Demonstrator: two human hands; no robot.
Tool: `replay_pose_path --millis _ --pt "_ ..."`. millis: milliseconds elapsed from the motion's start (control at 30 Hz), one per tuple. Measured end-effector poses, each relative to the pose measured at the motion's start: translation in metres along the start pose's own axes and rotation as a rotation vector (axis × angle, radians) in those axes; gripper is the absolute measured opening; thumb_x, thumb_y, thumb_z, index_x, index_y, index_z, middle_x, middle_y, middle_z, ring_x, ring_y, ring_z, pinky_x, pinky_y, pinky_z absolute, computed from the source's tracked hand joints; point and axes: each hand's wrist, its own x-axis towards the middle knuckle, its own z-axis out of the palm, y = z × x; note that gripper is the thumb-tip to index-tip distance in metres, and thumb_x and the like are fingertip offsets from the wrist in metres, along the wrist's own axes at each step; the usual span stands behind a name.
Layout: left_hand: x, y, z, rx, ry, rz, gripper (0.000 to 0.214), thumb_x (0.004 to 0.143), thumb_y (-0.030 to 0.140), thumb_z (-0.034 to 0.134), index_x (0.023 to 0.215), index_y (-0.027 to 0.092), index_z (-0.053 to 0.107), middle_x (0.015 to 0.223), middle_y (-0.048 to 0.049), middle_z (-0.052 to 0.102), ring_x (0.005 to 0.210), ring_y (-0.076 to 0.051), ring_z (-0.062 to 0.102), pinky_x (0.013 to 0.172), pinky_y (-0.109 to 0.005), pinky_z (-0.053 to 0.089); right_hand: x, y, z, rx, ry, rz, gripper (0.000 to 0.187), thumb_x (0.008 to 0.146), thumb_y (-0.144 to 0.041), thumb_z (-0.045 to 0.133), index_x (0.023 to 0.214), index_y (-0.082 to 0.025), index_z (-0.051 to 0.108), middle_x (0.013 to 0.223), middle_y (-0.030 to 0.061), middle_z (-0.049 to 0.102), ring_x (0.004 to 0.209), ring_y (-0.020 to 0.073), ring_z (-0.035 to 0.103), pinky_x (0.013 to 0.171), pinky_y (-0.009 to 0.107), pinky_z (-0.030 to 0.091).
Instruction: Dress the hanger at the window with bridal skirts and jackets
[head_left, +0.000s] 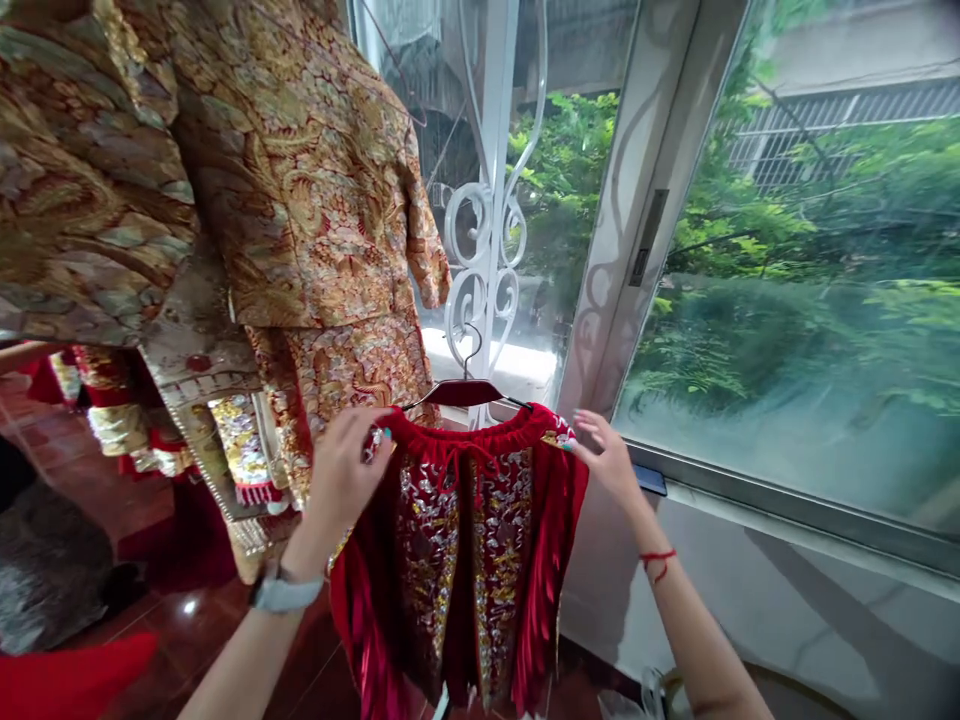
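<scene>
A red skirt (465,560) with silver and gold embroidery hangs from a dark red hanger (465,392) in front of me. My left hand (346,470) grips the skirt's waistband at its left end, fingers curled round the cloth. My right hand (606,458) pinches the waistband at its right end. A grey watch sits on my left wrist and a red string on my right wrist.
A gold and red brocade jacket (300,170) and matching skirt hang at the upper left, with more embroidered garments (225,440) below. A white scrolled window grille (487,220) and a large window (795,280) stand behind. A dark red tiled floor (180,600) lies at the lower left.
</scene>
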Motion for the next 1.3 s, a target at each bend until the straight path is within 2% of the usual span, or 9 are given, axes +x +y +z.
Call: replay_pose_path --millis 167,300,500,733,933,1033,1133,1200,1300 --pt "0.037 0.090 0.069 0.112 -0.171 0.431 0.033 0.091 0.014 0.043 0.120 0.013 0.059 0.120 -0.0131 0.064 0.118 -0.025 0.056 0.107 -0.045 0.041 -0.013 0.007 0.024 -0.130 0.077 -0.041 0.039 0.088 -0.033 0.056 0.125 -0.021 0.059 0.122 0.0123 0.063 0.109 0.0259 0.061 0.095 0.043 0.048" --pt "0.070 0.107 0.109 0.286 -0.174 0.461 0.027 0.091 0.009 0.040 0.099 0.013 0.066 0.096 -0.0116 0.068 0.106 -0.026 0.061 0.109 -0.046 0.038 0.000 0.003 0.032 -0.138 0.112 -0.008 0.025 0.086 -0.026 0.053 0.106 -0.022 0.068 0.105 0.0091 0.069 0.098 0.0252 0.063 0.088 0.040 0.050" --pt "0.075 0.092 0.115 0.194 -0.166 0.477 0.032 0.088 0.003 0.038 0.080 0.018 0.065 0.080 -0.0090 0.066 0.089 -0.025 0.061 0.101 -0.043 0.044 0.017 0.005 0.024 -0.115 0.148 0.006 0.019 0.080 -0.021 0.049 0.070 -0.022 0.064 0.076 0.0056 0.067 0.075 0.0216 0.063 0.073 0.035 0.052" --pt "0.074 0.099 0.118 0.151 -0.172 0.460 0.025 0.090 0.006 0.043 0.082 0.017 0.065 0.080 -0.0067 0.066 0.088 -0.024 0.059 0.096 -0.040 0.045 0.037 0.001 -0.009 -0.034 0.018 0.059 0.018 0.079 -0.032 0.055 0.078 -0.018 0.067 0.074 0.0050 0.070 0.070 0.0202 0.065 0.067 0.033 0.053" --pt "0.064 0.106 0.113 0.112 -0.187 0.451 0.023 0.091 0.008 0.044 0.095 0.016 0.064 0.092 -0.0070 0.069 0.097 -0.021 0.060 0.103 -0.039 0.041 0.040 -0.033 0.018 -0.023 -0.337 -0.107 0.039 0.085 -0.033 0.059 0.122 -0.022 0.063 0.119 0.0089 0.069 0.107 0.0249 0.063 0.096 0.041 0.047" --pt "0.051 0.083 0.082 -0.086 -0.018 0.320 0.025 0.093 0.015 0.045 0.111 0.020 0.062 0.111 -0.0080 0.068 0.108 -0.021 0.059 0.104 -0.043 0.042 0.043 -0.041 0.032 -0.036 -0.314 -0.125 0.028 0.090 -0.032 0.050 0.105 -0.021 0.070 0.101 0.0073 0.075 0.093 0.0262 0.067 0.086 0.040 0.051" --pt "0.044 0.024 0.038 -0.164 0.161 -0.203 0.029 0.093 0.028 0.042 0.110 0.019 0.063 0.115 -0.0120 0.067 0.116 -0.027 0.056 0.103 -0.052 0.041 0.044 -0.038 0.035 0.002 -0.227 -0.094 0.029 0.089 -0.038 0.051 0.095 -0.022 0.075 0.093 0.0058 0.076 0.086 0.0277 0.068 0.079 0.038 0.052" --pt "0.046 -0.022 0.015 -0.196 -0.205 -0.534 0.034 0.089 0.042 0.044 0.097 0.020 0.068 0.103 -0.0120 0.071 0.114 -0.032 0.059 0.101 -0.054 0.042 0.044 -0.036 0.035 0.037 -0.143 -0.048 0.030 0.086 -0.042 0.054 0.086 -0.022 0.076 0.087 0.0047 0.077 0.083 0.0284 0.068 0.076 0.037 0.051" --pt "0.057 -0.068 0.003 -0.303 -0.491 -0.591 0.032 0.078 0.050 0.056 0.075 0.022 0.071 0.082 -0.0088 0.075 0.090 -0.031 0.069 0.081 -0.044 0.054 0.045 -0.038 0.037 0.066 -0.069 0.003 0.035 0.085 -0.045 0.053 0.078 -0.020 0.076 0.077 0.0034 0.075 0.076 0.0275 0.067 0.070 0.035 0.050"
